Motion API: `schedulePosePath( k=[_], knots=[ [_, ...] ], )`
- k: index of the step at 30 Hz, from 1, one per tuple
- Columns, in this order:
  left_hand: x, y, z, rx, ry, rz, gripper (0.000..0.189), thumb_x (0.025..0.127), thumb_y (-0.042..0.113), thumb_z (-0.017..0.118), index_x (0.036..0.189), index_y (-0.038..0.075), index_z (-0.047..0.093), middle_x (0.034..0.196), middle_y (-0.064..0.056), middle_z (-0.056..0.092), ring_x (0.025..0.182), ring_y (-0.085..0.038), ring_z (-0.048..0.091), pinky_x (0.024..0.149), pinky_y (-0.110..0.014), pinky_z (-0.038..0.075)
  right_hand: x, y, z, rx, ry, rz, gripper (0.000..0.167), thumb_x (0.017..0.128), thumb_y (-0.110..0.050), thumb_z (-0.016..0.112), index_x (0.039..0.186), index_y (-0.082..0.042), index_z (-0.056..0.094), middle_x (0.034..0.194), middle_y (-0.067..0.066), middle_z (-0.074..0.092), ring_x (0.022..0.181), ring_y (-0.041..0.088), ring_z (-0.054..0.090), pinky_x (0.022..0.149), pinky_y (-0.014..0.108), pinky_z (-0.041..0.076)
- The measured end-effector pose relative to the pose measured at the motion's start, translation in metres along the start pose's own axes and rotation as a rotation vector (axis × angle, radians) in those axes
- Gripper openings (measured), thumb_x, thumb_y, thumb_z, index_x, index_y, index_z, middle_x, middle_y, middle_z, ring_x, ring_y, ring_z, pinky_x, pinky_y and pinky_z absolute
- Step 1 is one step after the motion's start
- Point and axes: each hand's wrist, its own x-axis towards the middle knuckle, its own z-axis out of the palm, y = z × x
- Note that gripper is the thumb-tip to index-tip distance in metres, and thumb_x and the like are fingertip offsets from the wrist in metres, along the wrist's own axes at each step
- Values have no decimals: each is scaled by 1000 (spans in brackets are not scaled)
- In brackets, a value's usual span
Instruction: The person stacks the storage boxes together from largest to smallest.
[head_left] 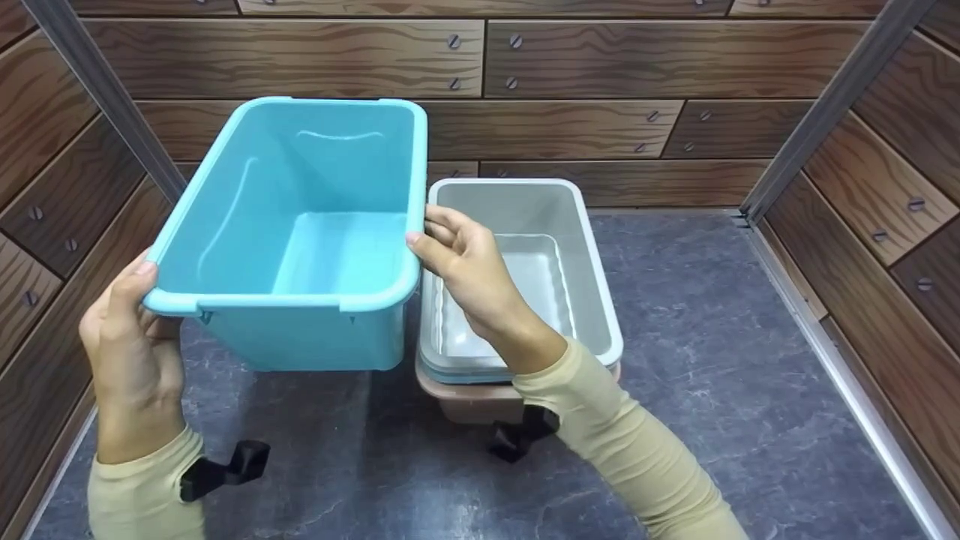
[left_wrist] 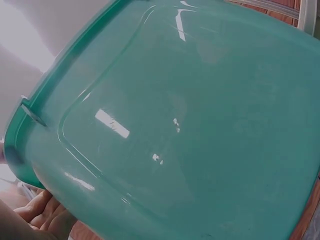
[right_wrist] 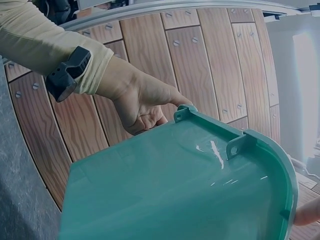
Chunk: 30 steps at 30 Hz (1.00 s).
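Observation:
Both hands hold a light blue plastic bin by its rim, raised over the left part of the floor with its inside toward the head camera. My left hand grips the near left corner, thumb on the rim and fingers beneath. On the right long side, my right hand pinches the rim, thumb on top. In the left wrist view the wall of the blue bin looks green and fills most of the picture. Behind the right hand stands a grey bin, nested in a stack with a pinkish-brown bin at the bottom.
A blue rim shows between the grey and brown bins. The stack stands on a dark marbled floor. Wood-plank panels enclose the back and sides, with a metal strip along the right edge.

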Motion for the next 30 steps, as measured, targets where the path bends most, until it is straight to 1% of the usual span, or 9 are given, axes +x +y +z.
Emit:
schedulePosePath(
  k=[3,8,12,20,23,30],
  knots=[
    [0,0,1,8,6,8,27,88,6,59,110,-9,68,90,-15,76,76,-18,71,75,-27,55,0,-1,0,2,2,-1,42,95,0,48,135,13,42,132,30,56,113,21,62,103,39,51],
    [1,1,3,-3,8,11,29,86,6,62,110,-11,67,87,-15,76,73,-18,71,71,-26,56,1,-3,0,11,10,-1,42,95,1,48,135,13,42,132,30,56,112,20,61,104,39,51],
    [2,2,5,-7,0,18,31,85,7,63,110,-11,66,86,-15,76,71,-18,71,69,-26,55,2,-4,-1,14,12,-8,44,95,1,49,136,13,41,133,30,56,112,20,61,105,40,50],
    [3,3,6,-15,7,19,31,84,7,64,110,-11,66,84,-15,75,69,-18,70,67,-26,55,2,-6,-2,21,2,-17,46,95,1,48,138,14,39,135,31,54,116,22,60,108,43,47],
    [3,4,8,-20,4,23,32,84,7,64,110,-12,66,85,-16,75,68,-18,70,66,-25,55,2,-7,-3,21,4,-19,46,95,1,49,138,13,39,134,31,54,115,21,60,108,43,47],
    [1,6,13,-10,-4,33,32,83,8,66,108,-12,67,84,-16,75,69,-18,70,68,-26,54,2,-13,-5,10,14,-24,44,95,0,50,136,13,41,132,30,56,108,16,63,103,39,52]
  ],
)
